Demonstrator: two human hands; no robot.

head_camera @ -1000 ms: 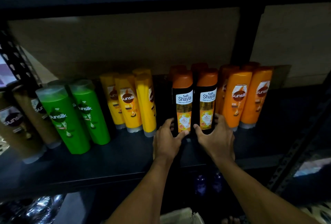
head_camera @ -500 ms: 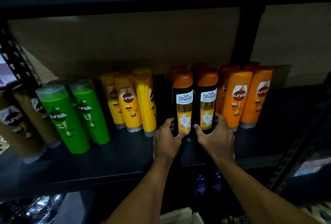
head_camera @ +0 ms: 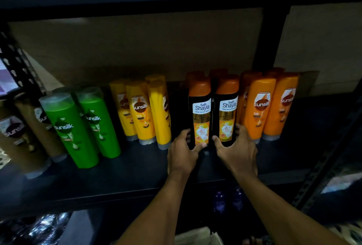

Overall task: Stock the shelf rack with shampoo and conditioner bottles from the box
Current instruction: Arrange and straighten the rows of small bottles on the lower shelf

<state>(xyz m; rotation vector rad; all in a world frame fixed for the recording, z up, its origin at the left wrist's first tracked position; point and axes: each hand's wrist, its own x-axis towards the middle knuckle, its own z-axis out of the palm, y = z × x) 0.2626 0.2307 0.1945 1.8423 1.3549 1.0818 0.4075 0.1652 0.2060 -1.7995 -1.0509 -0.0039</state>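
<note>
left hand [head_camera: 181,151] is curled round the bottom of a black plastic bottle with an orange cap [head_camera: 200,107], the one with the white Safi Shayla label: thumb across the front, fingers round its left side. right hand [head_camera: 238,151] has the same kind of grip on the second black orange-capped bottle [head_camera: 228,105], thumb in front and fingers wrapped round the right side

both bottles are upright and pressed against each other, standing on the dark metal shelf [head_camera: 127,176] roughly mid-depth, with a few more orange caps poking up right behind them

just right of them, touching or near enough, is a bunch of rounded orange Sunsilk bottles [head_camera: 261,107]. To the left there's a small gap, then slim yellow Sunsilk bottles [head_camera: 140,111], then bright green Sunsilk bottles with clear caps [head_camera: 68,131], and at the far left edge some brown Sunsilk bottles [head_camera: 17,137], kinda blurry

behind everything is a plain tan back panel [head_camera: 137,39], with a black upright post [head_camera: 272,35] of the rack crossing it
</note>
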